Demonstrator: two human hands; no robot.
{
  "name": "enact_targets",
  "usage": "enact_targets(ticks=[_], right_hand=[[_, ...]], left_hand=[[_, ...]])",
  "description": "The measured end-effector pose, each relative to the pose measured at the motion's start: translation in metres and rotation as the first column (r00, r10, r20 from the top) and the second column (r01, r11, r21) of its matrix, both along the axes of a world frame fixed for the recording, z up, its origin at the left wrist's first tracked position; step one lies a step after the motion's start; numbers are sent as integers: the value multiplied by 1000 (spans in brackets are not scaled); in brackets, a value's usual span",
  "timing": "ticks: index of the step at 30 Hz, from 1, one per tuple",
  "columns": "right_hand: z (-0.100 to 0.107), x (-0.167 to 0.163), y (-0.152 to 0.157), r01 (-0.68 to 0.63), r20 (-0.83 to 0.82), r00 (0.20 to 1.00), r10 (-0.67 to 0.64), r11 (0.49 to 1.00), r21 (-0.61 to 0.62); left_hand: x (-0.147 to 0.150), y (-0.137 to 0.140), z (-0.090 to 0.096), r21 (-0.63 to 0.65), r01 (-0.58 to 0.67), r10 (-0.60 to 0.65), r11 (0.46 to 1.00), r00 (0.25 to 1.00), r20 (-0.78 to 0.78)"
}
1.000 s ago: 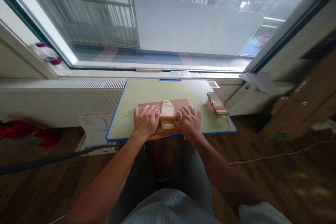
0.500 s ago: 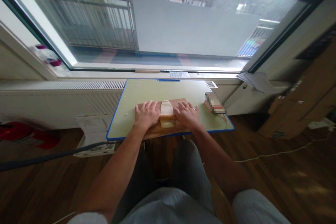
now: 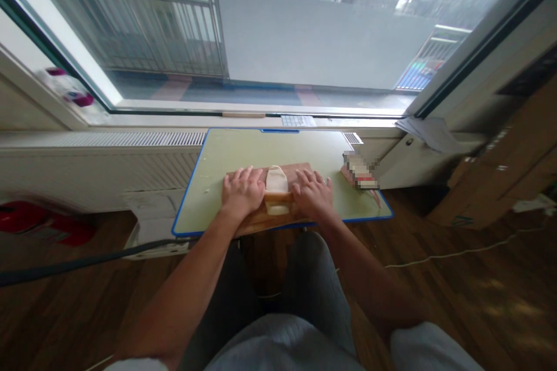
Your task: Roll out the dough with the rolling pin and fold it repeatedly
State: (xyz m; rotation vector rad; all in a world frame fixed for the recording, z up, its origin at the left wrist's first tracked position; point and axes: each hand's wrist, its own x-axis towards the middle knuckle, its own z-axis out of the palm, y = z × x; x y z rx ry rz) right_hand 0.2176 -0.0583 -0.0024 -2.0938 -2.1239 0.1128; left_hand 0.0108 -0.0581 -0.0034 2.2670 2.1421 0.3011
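Observation:
A wooden rolling pin [image 3: 279, 197] lies crosswise over a pale strip of dough [image 3: 277, 178]. Dough shows on both sides of the pin, and its far edge looks curled. Beneath them is a brown wooden board [image 3: 261, 221]. My left hand [image 3: 243, 190] covers the pin's left end, and my right hand [image 3: 312, 192] covers its right end. Both hands hold the pin down from above, palms over it and fingers stretched forward towards the board. The pin's ends are hidden under the hands.
The board lies on a pale green, blue-edged table [image 3: 235, 148]. A partly pixelated package [image 3: 360, 173] sits at its right. Behind are a radiator [image 3: 130, 171] and a large window. A red fire extinguisher [image 3: 43, 223] is at left, and cardboard boxes [image 3: 491, 168] are at right.
The hands and the rolling pin stay in nearly the same place on the dough, with only a slight shift. The camera view has moved a little.

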Motion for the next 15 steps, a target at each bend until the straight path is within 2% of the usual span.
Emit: enact_targets(ticks=[4, 7, 15], right_hand=[[8, 0, 19, -11, -18, 1000, 9, 997, -81], [9, -1, 21, -5, -15, 1000, 4, 997, -73], [-1, 1, -20, -25, 9, 1000, 25, 998, 54]], left_hand=[[-2, 20, 8, -94, 13, -14, 995, 1000, -2], [-3, 22, 10, -137, 20, -19, 990, 1000, 9], [0, -24, -7, 72, 8, -10, 997, 1000, 27]])
